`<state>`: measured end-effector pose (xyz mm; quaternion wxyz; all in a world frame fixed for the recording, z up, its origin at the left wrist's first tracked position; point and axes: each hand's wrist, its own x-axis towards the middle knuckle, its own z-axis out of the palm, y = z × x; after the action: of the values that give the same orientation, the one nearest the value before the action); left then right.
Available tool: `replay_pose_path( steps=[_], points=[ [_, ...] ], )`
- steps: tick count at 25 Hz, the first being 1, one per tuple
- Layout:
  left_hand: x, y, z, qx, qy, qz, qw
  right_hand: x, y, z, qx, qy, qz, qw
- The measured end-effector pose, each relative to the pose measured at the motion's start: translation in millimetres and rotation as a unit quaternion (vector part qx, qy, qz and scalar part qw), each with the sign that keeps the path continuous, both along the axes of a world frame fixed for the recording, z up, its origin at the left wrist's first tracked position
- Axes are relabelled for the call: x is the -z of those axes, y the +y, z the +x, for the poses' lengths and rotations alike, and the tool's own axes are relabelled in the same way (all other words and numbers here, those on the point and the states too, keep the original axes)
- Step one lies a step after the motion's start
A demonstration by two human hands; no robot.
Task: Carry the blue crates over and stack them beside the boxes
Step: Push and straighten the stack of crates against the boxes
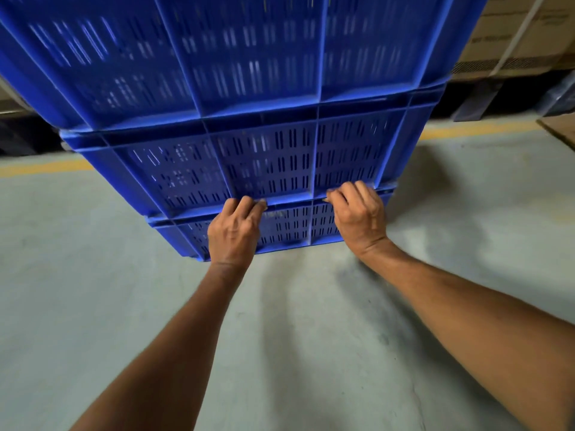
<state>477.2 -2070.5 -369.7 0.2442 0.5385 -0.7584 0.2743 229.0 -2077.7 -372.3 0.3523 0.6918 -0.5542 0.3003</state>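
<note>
A stack of three blue slotted crates fills the upper middle of the view: the top crate (217, 51), the middle crate (264, 163) and the bottom crate (289, 225). The stack leans toward me over the grey floor. My left hand (233, 231) hooks its fingers over the rim of the bottom crate, under the middle one. At the same rim, further right, my right hand (357, 213) grips with curled fingers. Cardboard boxes (513, 35) stand at the upper right, behind the stack.
The grey concrete floor (280, 337) stretches toward me, with a yellow line (466, 130) painted along its far side. A cardboard corner (560, 129) juts in at the right edge. Dark shapes (25, 135) lie in the shade at the far left.
</note>
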Motion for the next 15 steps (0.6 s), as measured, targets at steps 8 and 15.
replay_pose_path(
  steps=[8, 15],
  points=[
    [-81, 17, -8, 0.035, -0.007, 0.102, 0.994, -77, 31, 25, -0.111, -0.032, 0.102, 0.988],
    [-320, 12, 1, 0.057, 0.175, -0.296, 0.937, -331, 31, 58, -0.157, -0.123, -0.168, 0.965]
  ],
)
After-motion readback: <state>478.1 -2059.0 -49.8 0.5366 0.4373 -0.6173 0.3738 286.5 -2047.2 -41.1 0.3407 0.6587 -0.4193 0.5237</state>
